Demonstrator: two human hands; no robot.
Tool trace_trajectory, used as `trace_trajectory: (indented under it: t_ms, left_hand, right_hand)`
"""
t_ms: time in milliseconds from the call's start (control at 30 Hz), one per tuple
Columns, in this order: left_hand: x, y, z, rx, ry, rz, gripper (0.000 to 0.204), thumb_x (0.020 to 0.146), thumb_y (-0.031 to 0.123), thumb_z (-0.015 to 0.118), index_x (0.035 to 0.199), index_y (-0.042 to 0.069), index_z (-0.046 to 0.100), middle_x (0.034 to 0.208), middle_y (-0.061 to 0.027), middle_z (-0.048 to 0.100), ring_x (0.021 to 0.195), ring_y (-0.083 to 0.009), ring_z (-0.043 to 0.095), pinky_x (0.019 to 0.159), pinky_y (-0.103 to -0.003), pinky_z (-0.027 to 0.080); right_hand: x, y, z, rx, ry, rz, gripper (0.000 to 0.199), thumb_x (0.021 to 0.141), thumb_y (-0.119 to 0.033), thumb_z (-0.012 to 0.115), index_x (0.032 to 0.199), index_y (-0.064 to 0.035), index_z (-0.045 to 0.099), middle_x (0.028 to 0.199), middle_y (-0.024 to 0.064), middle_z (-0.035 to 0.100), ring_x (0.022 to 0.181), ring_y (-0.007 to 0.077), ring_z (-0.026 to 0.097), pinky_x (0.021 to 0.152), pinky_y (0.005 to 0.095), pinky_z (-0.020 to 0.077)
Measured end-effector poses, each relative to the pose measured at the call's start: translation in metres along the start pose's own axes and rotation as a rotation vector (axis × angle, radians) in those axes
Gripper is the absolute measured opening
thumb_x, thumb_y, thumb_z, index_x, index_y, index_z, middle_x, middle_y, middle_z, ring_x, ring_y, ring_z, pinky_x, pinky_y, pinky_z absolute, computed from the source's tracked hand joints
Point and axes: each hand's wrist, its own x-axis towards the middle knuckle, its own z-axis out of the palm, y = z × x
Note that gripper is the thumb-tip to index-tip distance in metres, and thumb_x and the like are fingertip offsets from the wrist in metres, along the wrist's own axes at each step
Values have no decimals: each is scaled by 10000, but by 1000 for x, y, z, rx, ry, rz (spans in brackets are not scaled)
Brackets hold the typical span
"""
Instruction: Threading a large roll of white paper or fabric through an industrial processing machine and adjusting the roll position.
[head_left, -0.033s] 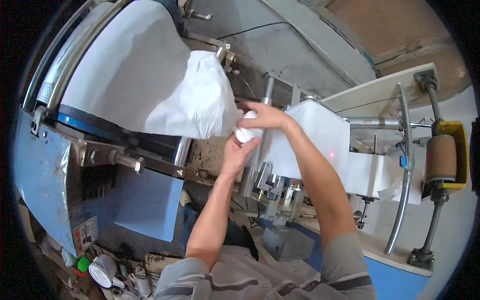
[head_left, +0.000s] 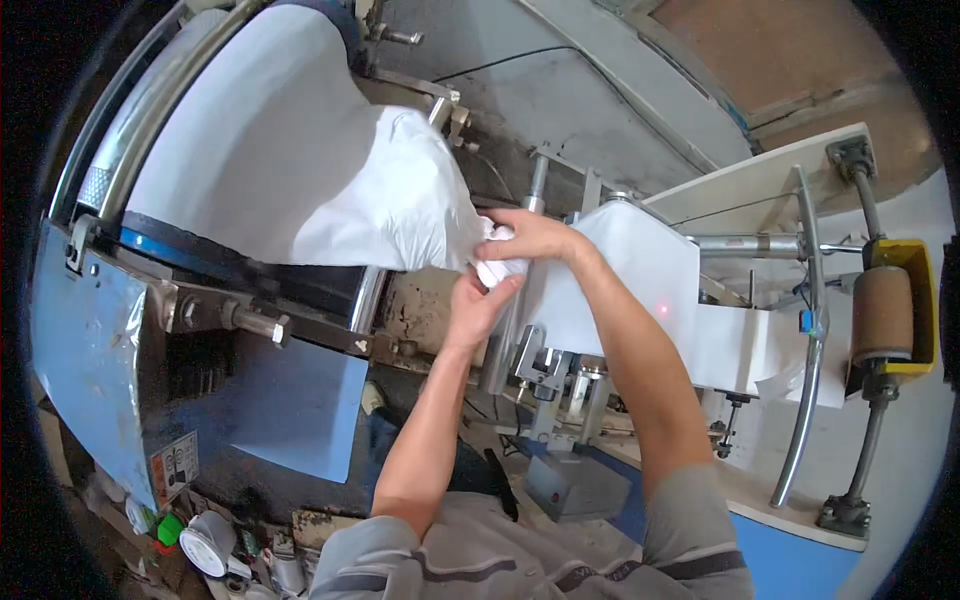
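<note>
A wide white sheet (head_left: 250,150), paper or film, comes off the large roller at the left and narrows into creased folds toward the middle. Its end is a crumpled bunch (head_left: 497,268), held between my two hands. My left hand (head_left: 478,312) grips that bunch from below, thumb pressed against it. From above and the right, my right hand (head_left: 535,237) closes over it with bent fingers; some fingertips are hidden behind the white material. Just right of both hands stands a vertical metal roller (head_left: 516,300).
A second white sheet (head_left: 630,270) with a red light spot runs over the machine at the right. Beyond it are a curved metal bar (head_left: 812,350) and a brown roll in a yellow holder (head_left: 922,310). A blue machine housing (head_left: 85,340) with a protruding bolt (head_left: 262,325) stands left.
The bunch between my hands looks more wrinkled and folded than before. Both hands stay in nearly the same place.
</note>
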Motion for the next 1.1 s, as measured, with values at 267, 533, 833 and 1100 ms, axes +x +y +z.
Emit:
trace_trajectory:
  t_ms: [267,533,833,1100]
  left_hand:
    - [-8,12,-1,22,154,66,271,842,200,732,952,-28,633,842,-28,644,715,-67,540,634,-224,417]
    - [-29,25,11,172,184,126,236,869,210,705,893,-10,623,812,-13,626,699,-52,513,616,-216,404]
    - [-38,41,16,56,200,195,260,869,121,686,1071,-20,605,1006,-47,643,870,-72,554,760,-235,446]
    - [-46,53,60,248,57,312,236,830,85,693,1023,-41,646,968,-34,647,879,-97,566,797,-274,470]
  right_hand:
    - [-44,-22,-35,-156,45,-2,250,809,-236,737,816,1,657,710,-42,606,686,35,527,599,234,416]
    - [-76,-18,-38,302,622,-138,223,859,-245,695,884,-30,640,731,-21,601,656,64,521,572,249,417]
    - [-52,-10,-27,155,760,-97,570,848,-224,712,1305,19,475,1161,180,605,1015,206,620,858,309,499]
    - [-56,-45,1,333,561,-168,716,840,-382,702,1362,26,430,1326,246,503,1166,281,555,954,363,454]
